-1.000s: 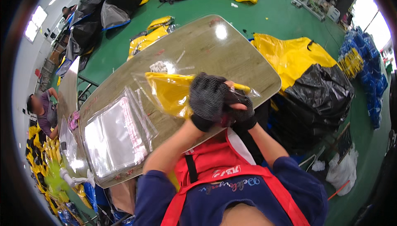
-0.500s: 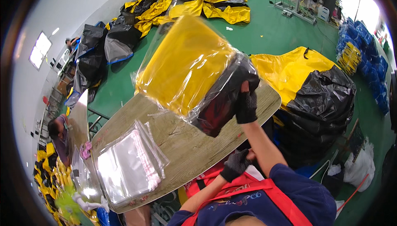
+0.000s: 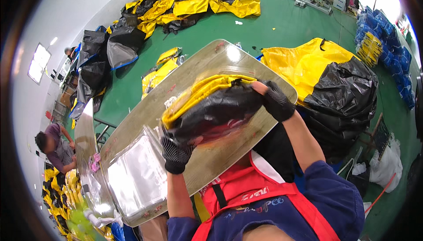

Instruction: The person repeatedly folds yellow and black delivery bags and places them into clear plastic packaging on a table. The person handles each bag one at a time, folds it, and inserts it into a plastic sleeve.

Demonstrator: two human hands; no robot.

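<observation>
A folded yellow and black sheet bundle (image 3: 216,113) in a clear plastic bag is held above the wood-grain table (image 3: 207,170), its edge side tipped toward me. My left hand (image 3: 177,152), in a black ribbed glove with bare fingertips, grips its lower left end. At the upper right end my right hand (image 3: 278,102), gloved the same way, is closed on a corner. The fingers under the bundle are partly hidden. Left of my left hand lies a stack of flat clear plastic bags (image 3: 137,175) on the table.
Beyond the table's far edge, packed yellow bundles (image 3: 158,74) lie on the green floor (image 3: 211,28). A large yellow and black sheet pile (image 3: 339,95) stands at the right. Blue bundles (image 3: 387,42) are stacked farther right. Another person (image 3: 57,146) works at the left.
The bundle has come down from a raised, flat-facing hold to a lower, tilted one. My left hand has moved from near the apron to grip its left end.
</observation>
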